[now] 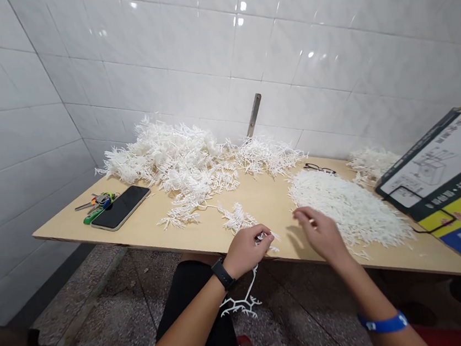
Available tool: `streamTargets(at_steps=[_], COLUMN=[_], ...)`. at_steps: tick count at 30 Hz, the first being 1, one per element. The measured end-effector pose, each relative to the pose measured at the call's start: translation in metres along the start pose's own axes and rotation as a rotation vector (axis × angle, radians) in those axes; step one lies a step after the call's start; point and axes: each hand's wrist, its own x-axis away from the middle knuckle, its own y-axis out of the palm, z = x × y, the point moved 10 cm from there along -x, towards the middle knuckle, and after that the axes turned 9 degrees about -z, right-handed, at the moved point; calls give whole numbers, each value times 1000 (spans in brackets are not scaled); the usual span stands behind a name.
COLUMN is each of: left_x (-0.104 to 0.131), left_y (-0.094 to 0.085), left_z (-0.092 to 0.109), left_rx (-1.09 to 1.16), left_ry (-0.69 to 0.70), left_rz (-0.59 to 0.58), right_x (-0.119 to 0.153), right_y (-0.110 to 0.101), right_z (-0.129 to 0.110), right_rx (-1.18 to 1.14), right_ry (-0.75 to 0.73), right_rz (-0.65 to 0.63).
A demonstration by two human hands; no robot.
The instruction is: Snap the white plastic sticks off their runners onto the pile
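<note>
Left forearm (185, 328), close to the camera, leads to the left hand (250, 246), which pinches 1 white branched plastic sprue (245, 303) between thumb and fingers; its lower branches hang past the front edge of the wood-toned tabletop (267, 199). Right hand (319, 236) stands apart near the pile of loose white slivers (350, 203), fingers curled toward the thumb; contents cannot be determined. Assessment: grip the stem close to the working point, with loose slivers separate from the tangled sprue heap (181, 156).
</note>
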Motion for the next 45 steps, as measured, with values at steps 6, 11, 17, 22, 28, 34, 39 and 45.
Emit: streamTargets(at_steps=[6, 11, 17, 22, 28, 34, 39, 45], left_x=[3, 3, 6, 8, 4, 7, 7, 4], left_y=[7, 20, 23, 11, -14, -23, -21, -16], left_z=[13, 20, 20, 10, -8, -25, -23, -12], left_rx=[-246, -337, -258, 14, 545, 1040, 1106, 987], left_ry=[41, 119, 151, 121, 85, 16, 8, 26], left_rz=[-39, -165, -234, -195, -8, 143, 121, -20], right_x=[29, 33, 15, -8, -24, 7, 30, 22], right_y=[72, 75, 39, -45, -16, 8, 46, 63], right_z=[-53, -49, -19, 50, 62, 8, -58, -70], right_rx=[-118, -172, -53, 190, 440, 36, -213, -255], right_ry=[-103, -150, -88, 221, 224, 89, -88, -129], right_rz=[-564, -629, -366, 123, -84, 95, -10, -74])
